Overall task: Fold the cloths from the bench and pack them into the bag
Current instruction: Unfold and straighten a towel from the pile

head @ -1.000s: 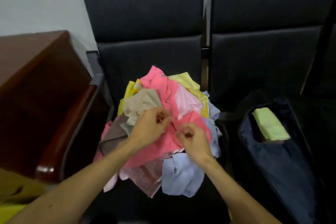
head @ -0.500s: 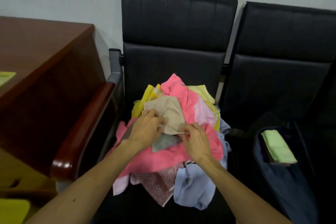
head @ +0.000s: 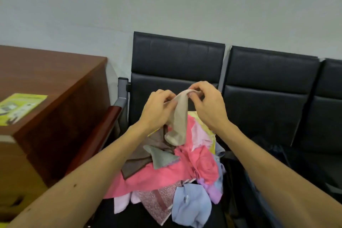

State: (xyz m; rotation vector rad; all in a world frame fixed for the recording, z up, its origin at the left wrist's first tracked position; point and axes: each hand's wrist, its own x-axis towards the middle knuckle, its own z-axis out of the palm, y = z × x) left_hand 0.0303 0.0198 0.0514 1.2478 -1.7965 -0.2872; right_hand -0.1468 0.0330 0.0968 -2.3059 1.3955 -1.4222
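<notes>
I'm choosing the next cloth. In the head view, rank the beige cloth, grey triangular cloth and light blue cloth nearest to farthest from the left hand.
1. Beige cloth: gripped by the left hand, above the pile.
2. Grey triangular cloth: below the hand, mid-pile.
3. Light blue cloth: at the seat's front.

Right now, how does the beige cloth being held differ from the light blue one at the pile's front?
The beige cloth is held up, pinched at its top by the left hand and right hand; the light blue cloth lies untouched on the seat. The beige cloth hangs long and narrow; the light blue cloth sits bunched. Neither is folded yet.
</notes>
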